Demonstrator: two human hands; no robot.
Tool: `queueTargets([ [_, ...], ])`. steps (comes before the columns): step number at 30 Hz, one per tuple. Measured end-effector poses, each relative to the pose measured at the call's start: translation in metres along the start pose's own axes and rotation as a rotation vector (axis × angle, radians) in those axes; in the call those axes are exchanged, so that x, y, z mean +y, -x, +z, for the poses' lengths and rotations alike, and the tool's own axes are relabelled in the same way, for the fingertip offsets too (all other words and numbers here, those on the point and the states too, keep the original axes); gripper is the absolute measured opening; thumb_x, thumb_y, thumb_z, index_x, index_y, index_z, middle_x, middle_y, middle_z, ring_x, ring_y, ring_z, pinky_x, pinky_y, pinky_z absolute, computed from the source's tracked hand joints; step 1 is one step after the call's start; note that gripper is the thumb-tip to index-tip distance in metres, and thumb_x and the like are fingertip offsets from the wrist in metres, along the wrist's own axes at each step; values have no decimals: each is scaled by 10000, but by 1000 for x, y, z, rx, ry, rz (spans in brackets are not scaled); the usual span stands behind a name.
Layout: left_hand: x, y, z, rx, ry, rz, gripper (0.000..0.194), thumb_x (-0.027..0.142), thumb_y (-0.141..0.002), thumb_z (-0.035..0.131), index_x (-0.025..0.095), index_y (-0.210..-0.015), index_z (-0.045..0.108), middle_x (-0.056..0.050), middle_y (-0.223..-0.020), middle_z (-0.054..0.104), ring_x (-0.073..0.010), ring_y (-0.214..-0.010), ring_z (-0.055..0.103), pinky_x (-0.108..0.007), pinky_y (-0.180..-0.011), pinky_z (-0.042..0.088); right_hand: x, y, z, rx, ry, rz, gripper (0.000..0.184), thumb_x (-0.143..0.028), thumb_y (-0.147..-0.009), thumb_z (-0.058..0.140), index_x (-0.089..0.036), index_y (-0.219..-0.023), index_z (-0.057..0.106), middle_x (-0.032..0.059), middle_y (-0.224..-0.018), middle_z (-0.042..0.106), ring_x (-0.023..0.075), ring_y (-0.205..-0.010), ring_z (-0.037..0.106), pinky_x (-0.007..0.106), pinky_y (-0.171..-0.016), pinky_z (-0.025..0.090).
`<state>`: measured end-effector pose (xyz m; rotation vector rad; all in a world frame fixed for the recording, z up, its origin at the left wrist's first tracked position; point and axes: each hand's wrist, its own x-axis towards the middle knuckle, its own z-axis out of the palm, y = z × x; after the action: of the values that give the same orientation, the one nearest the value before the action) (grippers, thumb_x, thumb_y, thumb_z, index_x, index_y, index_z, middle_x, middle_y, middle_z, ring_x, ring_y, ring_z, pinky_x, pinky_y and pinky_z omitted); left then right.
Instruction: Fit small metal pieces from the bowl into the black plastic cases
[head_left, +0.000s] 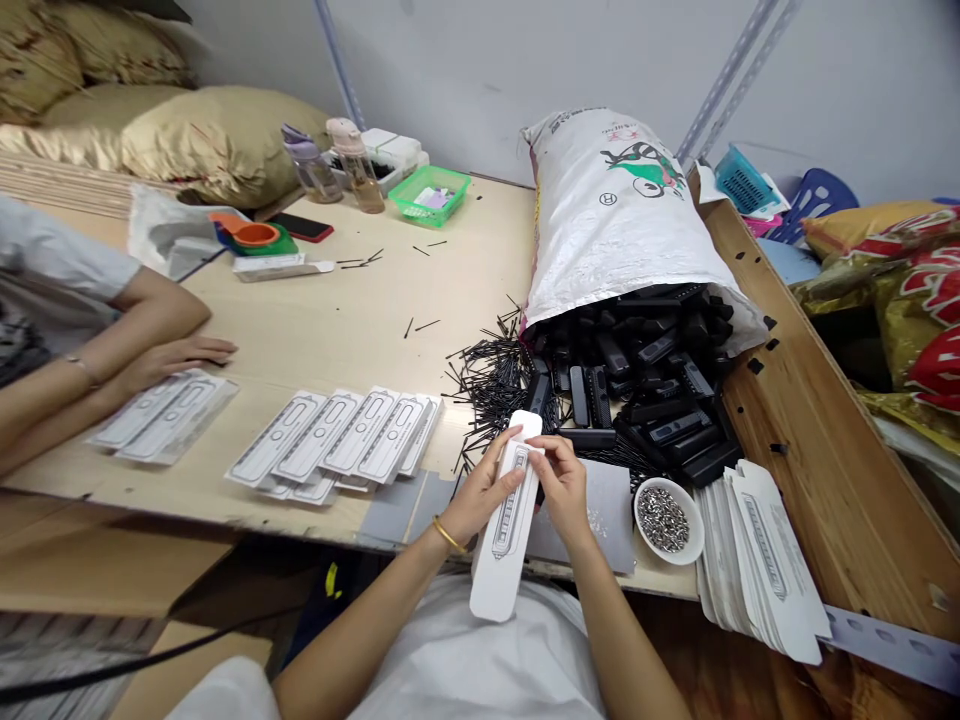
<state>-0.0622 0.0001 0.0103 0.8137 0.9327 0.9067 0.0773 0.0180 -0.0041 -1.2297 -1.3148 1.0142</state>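
A long, narrow white cardboard box (496, 575) with a black line drawing on its face is tilted up in front of my body. My left hand (477, 496) grips it by the side, the thumb lying across the printed face. At its upper end, the fingers of my right hand (562, 484) pinch the edge beside a raised end flap (526, 425). Behind my hands lie a heap of thin black screws (487, 385) and a pile of black plastic parts (667, 400). A white bowl (699, 530) of small metal pieces stands to the right of my right hand.
A white sack (592, 230) spills the black parts. Flat white cartons (772, 560) are stacked by the wooden side board (847, 440). Several printed packs (337, 435) lie left. Another person's arm (157, 310) rests near more packs (176, 415). Behind are a green basket (457, 195) and bottles (364, 190).
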Motion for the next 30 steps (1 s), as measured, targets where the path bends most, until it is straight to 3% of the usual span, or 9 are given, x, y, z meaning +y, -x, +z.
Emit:
queueTargets([
  [3,-13,-4,-2,27,-121,77,531,527,-802,596,215,-1178,389,-9,-896,559,-120,-654,574,-280,-624,519,2,5,8,35,-17,88,220,-393,-836,585,-186,-793,645,90,-1183,548,213,-1140,499,355,-979,379],
  [5,-20,-7,-4,62,-168,92,551,533,-802,597,204,-1179,366,-30,-952,566,-138,-752,583,-289,-697,512,3,5,11,37,-128,146,230,-406,-810,610,-179,-769,605,93,-1253,514,214,-1134,511,344,-949,403],
  [10,-21,-9,-2,71,-116,19,959,564,-792,595,197,-1426,-24,-73,-990,636,-177,-785,616,-355,-771,494,4,4,13,72,-379,213,286,-428,-757,670,-200,-843,519,-2,-816,559,131,-757,543,256,-718,450],
  [16,-22,-3,5,49,-351,145,936,436,-842,589,173,-1482,-41,-84,-1050,652,-191,-978,603,-379,-951,415,1,-2,9,52,-494,394,343,-454,-682,728,-185,-781,540,-31,-708,529,96,-615,470,210,-579,408],
  [20,-14,-12,2,45,-337,109,998,450,-834,592,174,-1486,-112,-12,-846,650,-156,-754,608,-314,-752,478,3,6,7,25,-437,335,349,-511,-757,641,-165,-756,596,26,-835,616,123,-720,540,237,-662,446],
  [24,-1,-26,-7,82,-223,31,927,532,-874,489,154,-1493,-88,42,-646,565,-121,-540,548,-251,-561,456,-1,3,7,11,-361,296,347,-475,-765,645,-198,-970,603,14,-863,619,124,-703,544,230,-625,459],
  [26,2,-29,-11,87,-270,155,835,553,-881,452,177,-1499,36,-5,-732,609,-147,-640,610,-285,-616,502,-3,-9,10,130,-405,271,370,-461,-762,649,-206,-1015,559,11,-906,611,124,-739,559,234,-656,478],
  [28,3,-26,-12,35,-440,442,809,524,-809,589,212,-1457,219,-103,-1027,640,-219,-954,640,-378,-808,526,-2,-21,14,288,-451,253,357,-468,-788,609,-203,-1011,519,18,-951,603,127,-789,575,252,-712,495],
  [30,6,-21,-11,10,-644,778,748,430,-700,734,221,-1335,398,-152,-1285,537,-289,-1246,491,-485,-1016,420,1,-26,17,292,-386,244,309,-468,-853,518,-199,-1005,505,20,-915,602,132,-771,578,268,-710,504],
])
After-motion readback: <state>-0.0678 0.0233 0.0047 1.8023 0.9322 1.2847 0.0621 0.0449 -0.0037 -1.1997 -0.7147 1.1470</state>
